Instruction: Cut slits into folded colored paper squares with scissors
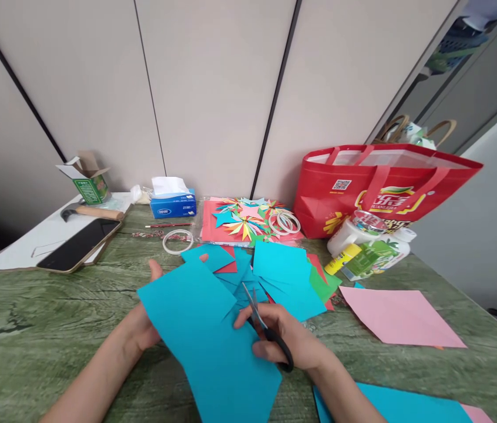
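A large blue sheet of paper (217, 346) is held up over the table, with a cut running in from its right edge. My left hand (145, 323) grips the sheet from its left side, most of the fingers hidden behind it. In my right hand (288, 335) is a pair of scissors (255, 308) with black handles, the blades slightly apart and pointing away from me near the cut. Behind the sheet lie several cut blue paper pieces (284, 264), with red and green paper showing beneath them.
A pink sheet (405, 317) and another blue sheet (398, 405) lie at right. Further back are paper stars (244, 226), white rings (178, 241), a tissue box (173, 204), a glue stick (343, 258) and a red bag (341, 191). At left are a phone (81, 244) and a hammer (98, 212).
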A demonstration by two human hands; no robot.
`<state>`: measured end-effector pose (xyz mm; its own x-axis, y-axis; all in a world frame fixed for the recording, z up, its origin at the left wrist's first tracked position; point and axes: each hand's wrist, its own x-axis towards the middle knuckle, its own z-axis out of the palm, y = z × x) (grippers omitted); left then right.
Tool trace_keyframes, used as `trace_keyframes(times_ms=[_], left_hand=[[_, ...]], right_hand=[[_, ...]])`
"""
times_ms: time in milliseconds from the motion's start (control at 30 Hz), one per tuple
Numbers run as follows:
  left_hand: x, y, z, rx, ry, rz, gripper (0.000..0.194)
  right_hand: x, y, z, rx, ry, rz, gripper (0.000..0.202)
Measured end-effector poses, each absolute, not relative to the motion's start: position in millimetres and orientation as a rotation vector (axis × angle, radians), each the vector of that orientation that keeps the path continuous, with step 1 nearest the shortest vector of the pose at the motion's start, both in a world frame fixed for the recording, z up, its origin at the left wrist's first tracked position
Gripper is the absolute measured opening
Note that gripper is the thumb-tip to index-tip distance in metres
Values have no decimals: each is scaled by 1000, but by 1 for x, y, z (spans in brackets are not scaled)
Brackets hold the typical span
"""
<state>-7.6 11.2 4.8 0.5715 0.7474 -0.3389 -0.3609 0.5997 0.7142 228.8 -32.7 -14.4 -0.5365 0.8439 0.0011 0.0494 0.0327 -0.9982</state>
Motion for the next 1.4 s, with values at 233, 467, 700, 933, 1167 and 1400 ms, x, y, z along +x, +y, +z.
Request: trace_keyframes(times_ms=[233, 467, 700, 933, 1167, 1400], left_hand=[[-12, 15, 6, 526, 702, 689, 61], [-10, 12, 3, 729, 709, 588, 39], [-5, 14, 2, 744, 949, 905, 38], [-6, 13, -3, 745, 999, 917, 42], [-2, 9, -4, 1002, 974, 732, 36], [0, 10, -7, 1040, 997, 757, 32]], right_hand=[[246, -26, -6, -896, -1669, 1681, 25], [245, -22, -14, -946, -1109, 1620, 39], [242, -12, -23, -786, -607, 1590, 49], [230, -12, -39, -1102, -709, 1285, 47], [231, -10, -39, -1174, -693, 1078, 48], [234, -11, -35, -1231, -693, 864, 44]])
